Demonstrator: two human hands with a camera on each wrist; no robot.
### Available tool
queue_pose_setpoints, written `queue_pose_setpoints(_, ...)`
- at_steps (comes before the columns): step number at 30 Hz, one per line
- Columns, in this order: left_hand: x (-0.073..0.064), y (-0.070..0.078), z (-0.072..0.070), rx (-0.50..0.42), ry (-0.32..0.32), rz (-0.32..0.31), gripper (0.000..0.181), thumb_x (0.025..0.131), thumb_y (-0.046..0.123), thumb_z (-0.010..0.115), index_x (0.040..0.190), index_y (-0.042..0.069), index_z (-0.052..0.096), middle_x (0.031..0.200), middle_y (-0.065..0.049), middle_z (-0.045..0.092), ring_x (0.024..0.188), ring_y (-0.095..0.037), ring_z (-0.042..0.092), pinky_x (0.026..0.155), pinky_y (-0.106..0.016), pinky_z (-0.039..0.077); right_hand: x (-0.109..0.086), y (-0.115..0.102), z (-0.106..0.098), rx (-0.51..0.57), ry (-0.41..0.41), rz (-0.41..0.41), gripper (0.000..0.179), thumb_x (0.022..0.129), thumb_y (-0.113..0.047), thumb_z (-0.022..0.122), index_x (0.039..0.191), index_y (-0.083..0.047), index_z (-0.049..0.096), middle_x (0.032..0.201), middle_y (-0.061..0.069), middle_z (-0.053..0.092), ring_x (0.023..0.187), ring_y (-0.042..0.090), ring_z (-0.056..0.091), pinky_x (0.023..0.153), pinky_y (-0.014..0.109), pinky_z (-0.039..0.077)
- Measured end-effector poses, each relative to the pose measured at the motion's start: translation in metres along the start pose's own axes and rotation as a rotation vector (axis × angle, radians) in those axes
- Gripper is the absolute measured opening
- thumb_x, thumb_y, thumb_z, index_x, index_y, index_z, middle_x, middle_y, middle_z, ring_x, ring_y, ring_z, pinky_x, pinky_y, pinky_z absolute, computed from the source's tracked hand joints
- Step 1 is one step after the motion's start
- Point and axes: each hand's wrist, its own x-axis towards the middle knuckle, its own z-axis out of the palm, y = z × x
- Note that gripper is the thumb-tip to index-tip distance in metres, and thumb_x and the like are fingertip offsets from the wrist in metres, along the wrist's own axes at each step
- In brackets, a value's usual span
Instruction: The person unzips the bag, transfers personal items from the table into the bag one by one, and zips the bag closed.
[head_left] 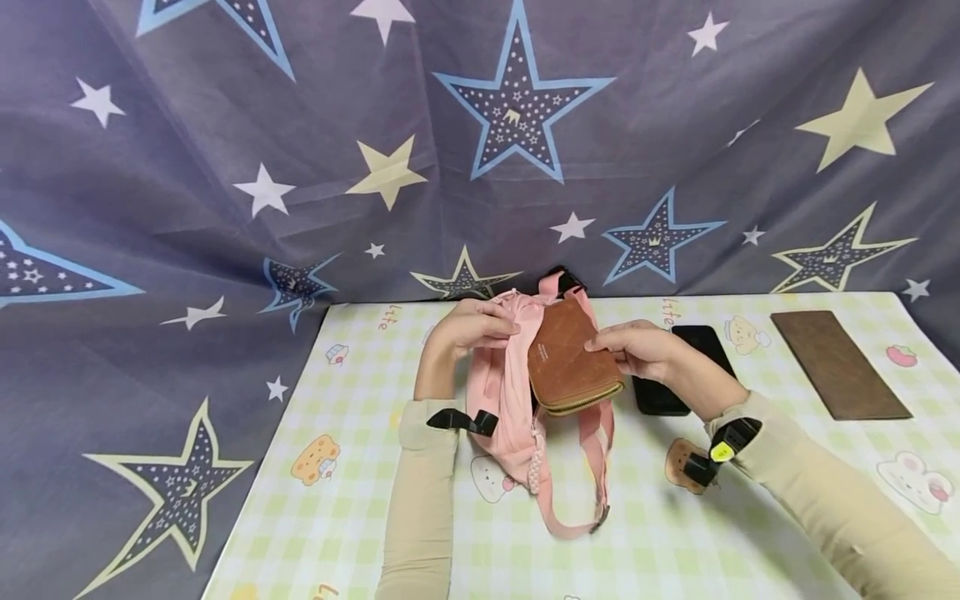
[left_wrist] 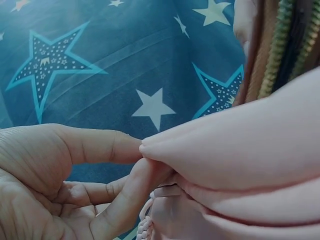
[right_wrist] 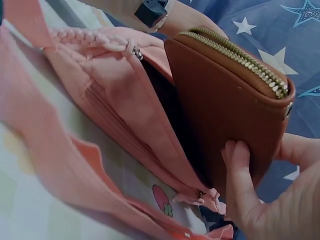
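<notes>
A pink waist bag (head_left: pixel 506 400) stands on the table with its zipped mouth spread apart. My left hand (head_left: pixel 477 327) pinches the fabric at the bag's edge between thumb and fingers, seen close up in the left wrist view. In my right hand (head_left: pixel 639 350) is a brown zip-around wallet (head_left: pixel 570 354), gripped by its right side. The right wrist view shows the wallet's brass zipper (right_wrist: pixel 240 60) facing up and its lower part at the bag's dark opening (right_wrist: pixel 167 100). A pink strap (head_left: pixel 570 521) with a black buckle trails in front.
Right of the bag lies a black rectangular case (head_left: pixel 701 342), partly behind my right hand. Farther right is a flat brown leather piece (head_left: pixel 840 364). The table (head_left: pixel 315 533) has a green checked cover, and a star-patterned curtain (head_left: pixel 360 100) hangs behind it.
</notes>
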Motion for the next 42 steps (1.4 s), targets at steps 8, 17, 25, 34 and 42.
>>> queue_pose_setpoints(8,0.0,0.003,0.001,-0.008,-0.003,-0.004,0.015,0.09,-0.008,0.066,0.104,-0.008,0.067,0.079,0.001,0.067,0.067,-0.006,0.066,0.067,-0.018,0.061,0.003,0.007,0.005,0.011,-0.01,0.009,0.02,0.099,-0.004,0.057,0.118,0.003,0.06,0.085,-0.004,0.075,0.08,0.006,0.072,0.074,0.022,0.061)
queue_pose_setpoints(17,-0.001,-0.001,-0.003,0.0,0.0,-0.008,0.014,0.089,-0.007,0.068,0.103,-0.006,0.068,0.079,0.003,0.067,0.067,-0.006,0.065,0.065,-0.017,0.06,0.002,0.013,0.006,-0.01,0.026,-0.018,0.039,0.1,-0.008,0.062,0.133,0.002,0.044,0.09,-0.003,0.074,0.08,0.009,0.072,0.071,0.023,0.06)
queue_pose_setpoints(25,0.0,-0.001,-0.003,-0.015,-0.009,-0.007,0.014,0.088,-0.008,0.068,0.102,-0.006,0.067,0.08,0.0,0.068,0.067,-0.006,0.065,0.065,-0.018,0.06,-0.003,0.016,0.001,-0.062,-0.025,-0.011,0.033,0.097,-0.005,0.064,0.125,-0.004,0.048,0.09,-0.002,0.074,0.082,0.011,0.071,0.074,0.027,0.06)
queue_pose_setpoints(34,-0.002,0.002,-0.003,-0.001,-0.032,0.004,0.016,0.088,-0.007,0.068,0.104,-0.008,0.067,0.08,0.0,0.067,0.068,-0.006,0.064,0.066,-0.018,0.06,0.002,0.013,0.005,-0.14,-0.041,-0.012,0.037,0.094,-0.007,0.068,0.126,0.0,0.052,0.073,-0.007,0.061,0.067,0.006,0.056,0.065,0.021,0.053)
queue_pose_setpoints(42,-0.002,0.004,-0.002,0.002,-0.042,0.002,0.02,0.09,-0.008,0.066,0.11,-0.01,0.066,0.08,0.003,0.067,0.071,-0.005,0.066,0.068,-0.018,0.06,0.006,0.015,0.008,-0.112,-0.021,-0.001,0.027,0.096,-0.006,0.065,0.121,0.0,0.058,0.077,-0.007,0.064,0.066,0.004,0.056,0.061,0.018,0.049)
